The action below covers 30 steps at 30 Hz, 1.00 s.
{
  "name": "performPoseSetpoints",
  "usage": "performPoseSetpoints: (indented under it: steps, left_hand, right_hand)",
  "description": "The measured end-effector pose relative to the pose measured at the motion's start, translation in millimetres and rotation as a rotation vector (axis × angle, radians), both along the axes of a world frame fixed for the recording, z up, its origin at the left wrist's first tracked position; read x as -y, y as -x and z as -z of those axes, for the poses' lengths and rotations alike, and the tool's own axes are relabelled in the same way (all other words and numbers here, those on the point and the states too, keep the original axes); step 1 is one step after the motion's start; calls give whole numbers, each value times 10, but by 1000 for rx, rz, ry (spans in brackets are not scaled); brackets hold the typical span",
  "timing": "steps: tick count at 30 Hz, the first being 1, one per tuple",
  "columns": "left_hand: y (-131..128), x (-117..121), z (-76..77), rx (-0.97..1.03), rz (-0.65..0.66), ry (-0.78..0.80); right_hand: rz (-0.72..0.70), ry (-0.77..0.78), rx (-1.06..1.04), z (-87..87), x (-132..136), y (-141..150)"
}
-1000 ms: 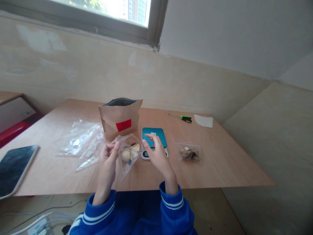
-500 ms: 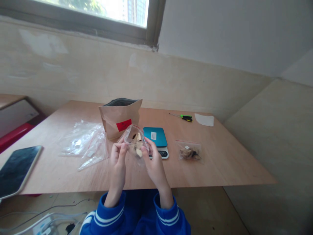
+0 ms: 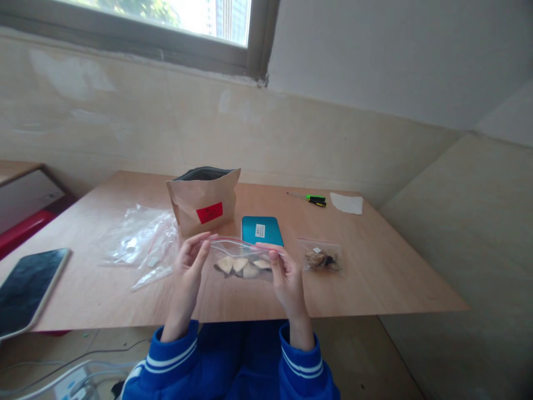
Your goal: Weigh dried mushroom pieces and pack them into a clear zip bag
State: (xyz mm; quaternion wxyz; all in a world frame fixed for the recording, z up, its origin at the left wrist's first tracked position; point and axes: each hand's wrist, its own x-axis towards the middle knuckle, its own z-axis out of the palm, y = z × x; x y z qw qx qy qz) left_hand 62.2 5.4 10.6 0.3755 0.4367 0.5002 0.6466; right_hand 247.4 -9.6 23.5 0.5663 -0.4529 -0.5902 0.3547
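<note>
Between my hands hangs a clear zip bag (image 3: 233, 250) with a red line along its top. Several pale dried slices (image 3: 244, 268) with dark edges lie inside it. My left hand (image 3: 192, 264) pinches the top left corner, and my right hand (image 3: 287, 272) pinches the top right corner. The bag hides the front of a scale with a teal top (image 3: 261, 229). Behind the bag, to the left, a brown paper pouch (image 3: 202, 200) with a red label stands open. Right of my right hand lies another zip bag (image 3: 322, 258) with brown dried pieces.
Empty clear bags (image 3: 144, 244) lie in a pile on the left of the table (image 3: 353, 294), near a dark-screened tablet (image 3: 31, 291). A green and black screwdriver (image 3: 315, 199) and a white paper piece (image 3: 346, 203) are at the back right. Cables (image 3: 79, 358) lie on the floor.
My hands have moved apart, stretching the bag's top out wide and straight. The slices, bunched together before, are now spread along the bag.
</note>
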Motion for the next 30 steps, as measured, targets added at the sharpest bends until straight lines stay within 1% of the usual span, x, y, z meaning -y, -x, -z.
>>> performPoseSetpoints:
  steps: [2,5,8,12,15,19,25,30]
  left_hand:
    - [17,-1,2,-7,37,10]
    - [16,3,5,-8,38,9]
    - [11,7,10,38,35,-7]
    - [30,3,24,38,51,-7]
    - [46,0,26,24,58,3]
    - [60,2,35,16,59,22]
    - [80,-5,87,45,65,37]
    - [55,7,29,9,58,19]
  right_hand:
    - [29,4,-34,10,2,-4]
    - [54,26,-73,35,-6,-9]
    - [71,33,-37,45,-20,-28]
    - [146,10,29,34,-41,-52]
    - [185,31,-16,42,-60,-53]
    - [256,28,-76,94,-92,-58]
    - [305,32,-73,161,-131,-116]
    - [336,22,-95,169,-135,-164]
